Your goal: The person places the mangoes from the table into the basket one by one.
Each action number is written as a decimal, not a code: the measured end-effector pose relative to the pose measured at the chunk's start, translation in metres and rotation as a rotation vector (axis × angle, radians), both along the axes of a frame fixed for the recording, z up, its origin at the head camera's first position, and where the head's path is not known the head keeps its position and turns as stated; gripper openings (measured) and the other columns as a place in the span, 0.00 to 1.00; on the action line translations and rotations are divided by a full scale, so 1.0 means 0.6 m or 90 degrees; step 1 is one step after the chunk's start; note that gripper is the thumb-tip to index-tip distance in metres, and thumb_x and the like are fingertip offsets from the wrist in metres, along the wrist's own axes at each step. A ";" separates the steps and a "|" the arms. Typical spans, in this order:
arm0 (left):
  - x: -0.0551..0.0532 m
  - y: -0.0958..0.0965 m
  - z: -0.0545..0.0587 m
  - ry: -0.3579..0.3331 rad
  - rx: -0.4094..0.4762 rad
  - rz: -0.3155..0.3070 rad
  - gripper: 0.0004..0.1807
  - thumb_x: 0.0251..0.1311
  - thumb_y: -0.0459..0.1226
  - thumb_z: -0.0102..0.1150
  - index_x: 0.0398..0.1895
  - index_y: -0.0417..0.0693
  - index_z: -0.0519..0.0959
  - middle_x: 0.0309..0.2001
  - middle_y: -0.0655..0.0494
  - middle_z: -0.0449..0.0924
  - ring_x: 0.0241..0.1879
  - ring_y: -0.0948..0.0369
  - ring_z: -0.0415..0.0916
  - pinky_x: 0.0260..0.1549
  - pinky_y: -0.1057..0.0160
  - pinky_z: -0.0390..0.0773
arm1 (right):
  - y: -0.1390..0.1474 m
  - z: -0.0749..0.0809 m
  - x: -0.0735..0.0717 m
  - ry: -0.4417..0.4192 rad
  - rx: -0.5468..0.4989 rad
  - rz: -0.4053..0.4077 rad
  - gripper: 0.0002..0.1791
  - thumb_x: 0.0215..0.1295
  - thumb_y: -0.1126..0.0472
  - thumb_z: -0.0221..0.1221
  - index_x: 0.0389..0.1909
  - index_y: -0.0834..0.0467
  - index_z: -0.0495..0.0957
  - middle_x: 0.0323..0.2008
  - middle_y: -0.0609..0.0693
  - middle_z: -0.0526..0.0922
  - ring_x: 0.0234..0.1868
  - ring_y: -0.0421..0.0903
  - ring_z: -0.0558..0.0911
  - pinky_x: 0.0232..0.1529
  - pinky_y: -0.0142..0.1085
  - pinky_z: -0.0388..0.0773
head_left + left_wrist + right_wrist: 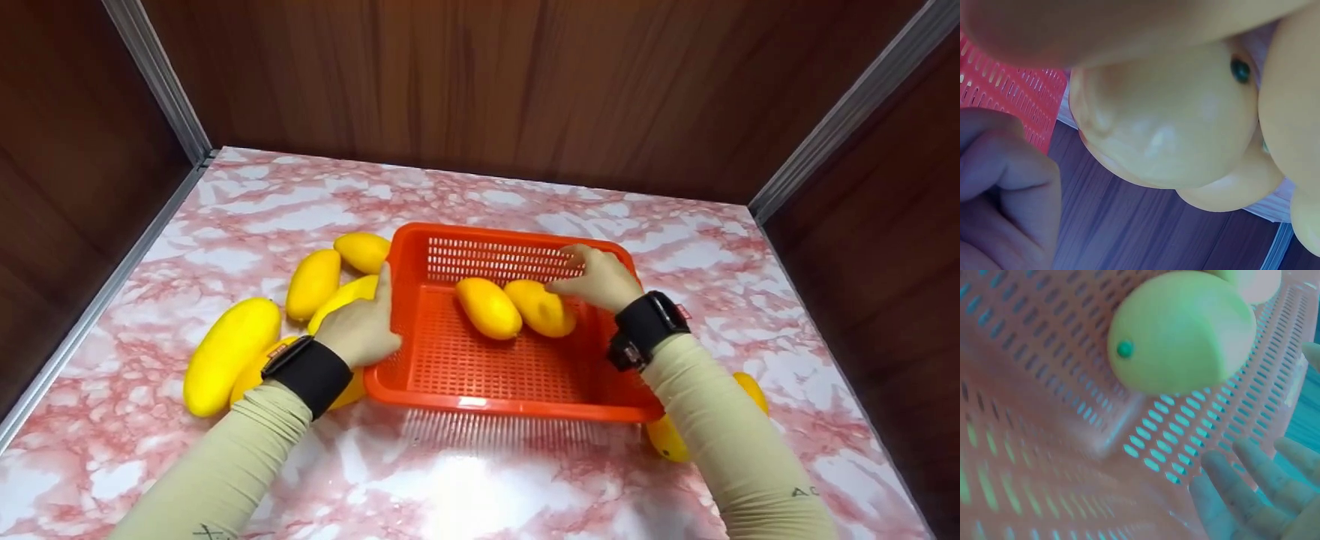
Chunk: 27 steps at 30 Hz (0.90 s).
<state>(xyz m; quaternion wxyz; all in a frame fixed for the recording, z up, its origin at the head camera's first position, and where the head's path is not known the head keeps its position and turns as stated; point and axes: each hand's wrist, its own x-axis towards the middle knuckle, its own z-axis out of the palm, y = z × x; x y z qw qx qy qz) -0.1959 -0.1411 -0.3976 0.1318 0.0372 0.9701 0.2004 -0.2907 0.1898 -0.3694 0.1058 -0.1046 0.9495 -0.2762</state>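
Observation:
My left hand (358, 330) holds the left rim of a red plastic basket (517, 409), its index finger stretched along the side. In the left wrist view a bent finger (1022, 185) shows beside the perforated wall, with a large yellow mango (1162, 124) close by. Inside the basket lie two yellow mangoes, a left one (487, 309) and a right one (541, 310). Over the right one hovers my right hand (602, 281), fingers spread and holding nothing. The right wrist view shows those fingers apart from the nearer mango (1182, 334).
Several mangoes lie left of the basket, among them a long one (231, 358) and a smaller one (313, 285). Another mango (667, 439) sits by the basket's front right corner, partly under my right arm. Brown wood-grain panels (480, 97) enclose the marbled tabletop (465, 495).

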 end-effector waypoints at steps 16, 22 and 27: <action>-0.001 -0.002 -0.002 0.020 0.010 -0.012 0.56 0.53 0.39 0.55 0.76 0.44 0.28 0.25 0.50 0.75 0.23 0.54 0.74 0.22 0.58 0.69 | 0.049 0.050 0.005 0.024 -0.015 -0.012 0.42 0.57 0.47 0.66 0.67 0.64 0.64 0.54 0.66 0.76 0.53 0.59 0.75 0.55 0.53 0.70; -0.001 -0.003 -0.002 0.013 0.010 -0.013 0.56 0.54 0.39 0.55 0.75 0.44 0.26 0.23 0.50 0.73 0.20 0.54 0.72 0.20 0.59 0.69 | 0.067 0.066 0.011 0.028 0.002 -0.025 0.43 0.56 0.46 0.66 0.67 0.65 0.64 0.55 0.66 0.75 0.54 0.60 0.74 0.54 0.53 0.70; 0.001 -0.002 -0.001 0.012 0.012 -0.010 0.57 0.54 0.39 0.55 0.75 0.45 0.25 0.22 0.51 0.73 0.19 0.55 0.72 0.19 0.59 0.69 | 0.098 0.069 0.018 0.037 0.002 -0.044 0.42 0.56 0.47 0.65 0.67 0.65 0.64 0.54 0.67 0.76 0.53 0.62 0.75 0.54 0.55 0.70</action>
